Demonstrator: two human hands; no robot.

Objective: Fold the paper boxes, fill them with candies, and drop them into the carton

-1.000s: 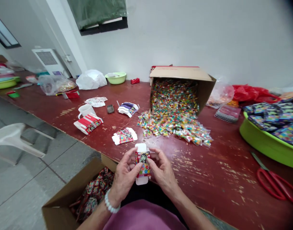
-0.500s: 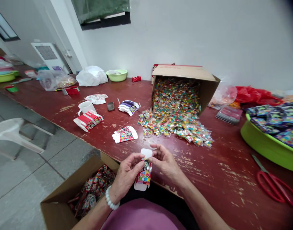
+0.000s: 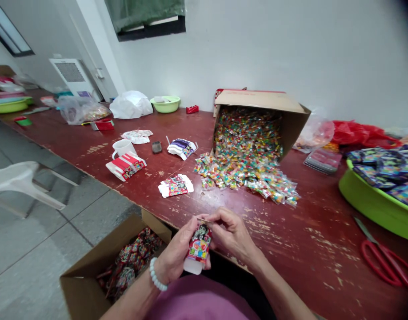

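Note:
Close to my body, above the table's near edge, my left hand [image 3: 180, 249] grips a small printed carton [image 3: 200, 244] along its left side. My right hand [image 3: 231, 231] is closed at the carton's top right corner, thumb and fingers pinching the upper end. A white flap hangs out at the carton's lower end. The upper flap is mostly hidden by my fingers. Just beyond my hands lies a stack of flat red-and-white cartons [image 3: 176, 186]. Clear candy packets [image 3: 237, 171] spill toward me from a tipped cardboard box [image 3: 295, 129].
A floor-level cardboard box [image 3: 80, 271] at lower left holds many filled red packs. Right of me are red-handled scissors [image 3: 380, 262] and a green basin [image 3: 360, 195] of dark packets. A white mug [image 3: 123, 146], flat purple cartons [image 3: 182, 148] and red-white cartons [image 3: 126, 166] sit left on the table.
The carton's white top flap, upright before, is now folded down or covered by my fingers. My right hand has closed in on the carton's top, and the left hand wraps further around it.

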